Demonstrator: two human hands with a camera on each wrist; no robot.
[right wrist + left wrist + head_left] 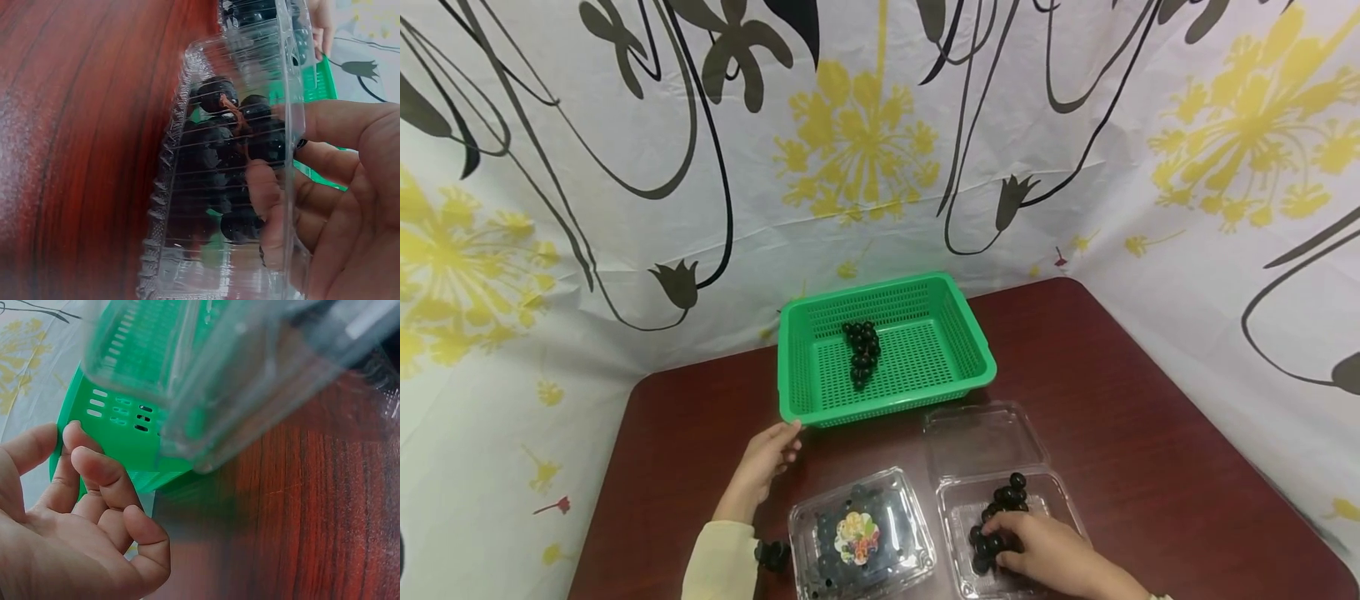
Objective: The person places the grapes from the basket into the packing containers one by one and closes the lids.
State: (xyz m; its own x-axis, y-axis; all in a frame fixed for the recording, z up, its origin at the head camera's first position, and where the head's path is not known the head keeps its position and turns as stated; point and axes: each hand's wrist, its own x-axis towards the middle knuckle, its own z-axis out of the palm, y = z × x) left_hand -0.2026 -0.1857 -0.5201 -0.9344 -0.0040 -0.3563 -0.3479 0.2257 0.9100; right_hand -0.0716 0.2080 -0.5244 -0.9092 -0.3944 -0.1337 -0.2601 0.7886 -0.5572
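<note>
At the front left corner of a green plastic basket [880, 406], my left hand [763, 460] pinches the rim between thumb and index finger, the other fingers loosely bent. My right hand [1047, 546] reaches into an open clear plastic clamshell box [952, 533]. Its thumb and fingers hold a bunch of dark grapes [1002, 502] that lies in the box's base. Through the clear wall in the right wrist view, the grapes [215, 150] and their brown stem show beside the fingertips. Another bunch of dark grapes [862, 354] lies inside the basket.
A closed clear clamshell box [895, 500] of dark grapes with a fruit label stands between my forearms. The open box's lid [985, 442] lies folded back toward the basket. All rest on a dark red wooden table [1120, 433], with a patterned cloth [865, 242] hanging behind.
</note>
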